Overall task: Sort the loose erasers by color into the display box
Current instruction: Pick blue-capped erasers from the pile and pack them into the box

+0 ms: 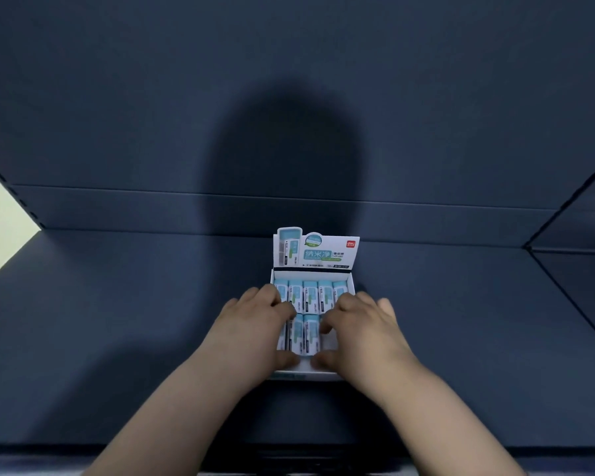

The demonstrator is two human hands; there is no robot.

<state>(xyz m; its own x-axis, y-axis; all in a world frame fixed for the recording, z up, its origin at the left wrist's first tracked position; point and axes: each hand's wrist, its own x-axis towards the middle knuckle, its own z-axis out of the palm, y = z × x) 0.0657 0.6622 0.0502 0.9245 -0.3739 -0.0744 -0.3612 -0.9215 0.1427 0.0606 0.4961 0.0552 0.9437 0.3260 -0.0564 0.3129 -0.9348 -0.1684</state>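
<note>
A white display box with an upright printed back card stands on the dark blue shelf. Inside are two rows of erasers in light blue and white sleeves: a back row and a front row. My left hand lies over the box's left side, its curled fingers and thumb bracketing the leftmost front eraser. On the right side my right hand does the same, fingers on top of a front-row eraser and thumb at its near end. The erasers under both hands are mostly hidden.
The dark blue shelf board stretches wide on both sides of the box, with a dark back panel behind it. A slanted shelf divider runs at the right. A pale wall shows at the far left.
</note>
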